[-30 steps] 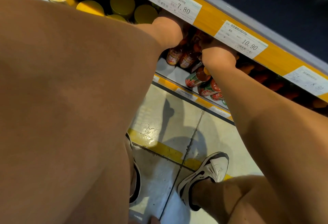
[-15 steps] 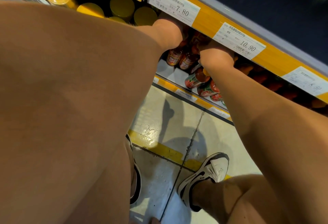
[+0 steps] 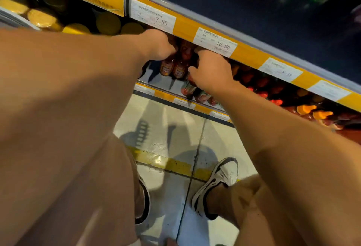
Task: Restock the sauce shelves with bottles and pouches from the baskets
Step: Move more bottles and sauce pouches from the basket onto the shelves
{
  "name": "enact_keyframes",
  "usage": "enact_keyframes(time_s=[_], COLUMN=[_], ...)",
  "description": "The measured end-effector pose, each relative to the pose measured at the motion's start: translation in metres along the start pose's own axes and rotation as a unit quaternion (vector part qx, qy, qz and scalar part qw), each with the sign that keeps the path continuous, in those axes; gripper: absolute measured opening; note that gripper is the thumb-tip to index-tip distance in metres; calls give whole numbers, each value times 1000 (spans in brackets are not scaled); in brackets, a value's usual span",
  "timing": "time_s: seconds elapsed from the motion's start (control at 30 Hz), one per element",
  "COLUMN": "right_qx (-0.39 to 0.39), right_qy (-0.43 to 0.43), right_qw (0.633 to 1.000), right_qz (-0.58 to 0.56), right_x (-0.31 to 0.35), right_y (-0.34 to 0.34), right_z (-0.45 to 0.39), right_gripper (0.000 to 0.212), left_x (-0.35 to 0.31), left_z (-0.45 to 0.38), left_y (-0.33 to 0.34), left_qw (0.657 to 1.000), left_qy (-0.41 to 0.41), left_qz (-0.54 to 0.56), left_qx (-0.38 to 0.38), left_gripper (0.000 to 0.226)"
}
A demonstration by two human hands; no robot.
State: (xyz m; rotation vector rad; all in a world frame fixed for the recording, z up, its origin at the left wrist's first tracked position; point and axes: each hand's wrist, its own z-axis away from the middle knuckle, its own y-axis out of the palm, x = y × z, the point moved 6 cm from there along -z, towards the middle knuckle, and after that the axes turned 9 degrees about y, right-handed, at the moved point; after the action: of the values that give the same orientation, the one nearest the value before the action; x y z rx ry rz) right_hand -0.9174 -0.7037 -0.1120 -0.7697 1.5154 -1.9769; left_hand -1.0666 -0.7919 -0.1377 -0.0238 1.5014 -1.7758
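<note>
Both hands reach under the yellow shelf edge (image 3: 248,54). The left hand (image 3: 158,45) and right hand (image 3: 211,70) flank red sauce bottles (image 3: 176,68) standing upright on the shelf, caps up. Whether either grips one, I cannot tell.

The floor (image 3: 172,136) was pale, worn and glossy, crossed by a scuffed yellow line (image 3: 170,163) and a dark seam (image 3: 192,167). Shelving ran along it, its yellow edge strip (image 3: 248,54) carrying white price tags (image 3: 214,40). Shadows fell across the floor under dim, warm light.
</note>
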Motion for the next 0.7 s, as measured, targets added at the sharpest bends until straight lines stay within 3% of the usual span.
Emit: enact_keyframes(time_s=[0.1, 0.23, 0.37, 0.47, 0.53, 0.7], right_qx=[-4, 29, 71, 68, 33, -49], right_qy=[-36, -61, -56, -44, -44, -30], right_qw=[998, 995, 995, 996, 998, 997], right_qz=[57, 72, 49, 37, 15, -45], right_x=[1, -9, -35, -66, -93, -180], right_y=[-9, -25, -60, -95, -125, -182], right_z=[26, 66, 114, 161, 204, 335], right_gripper=[57, 71, 73, 77, 73, 56], left_x=[-8, -41, -101, -138, -165, -250], left_z=[20, 46, 90, 122, 147, 215], left_y=[-3, -5, 0, -5, -11, -11], left_qw=[999, 997, 973, 953, 939, 895], left_qy=[-1, 62, 195, 274, 329, 443], left_qz=[37, 33, -74, -111, -101, -56], left_qx=[-13, 31, 99, 65, 31, 10], left_gripper=[48, 62, 76, 70, 77, 64])
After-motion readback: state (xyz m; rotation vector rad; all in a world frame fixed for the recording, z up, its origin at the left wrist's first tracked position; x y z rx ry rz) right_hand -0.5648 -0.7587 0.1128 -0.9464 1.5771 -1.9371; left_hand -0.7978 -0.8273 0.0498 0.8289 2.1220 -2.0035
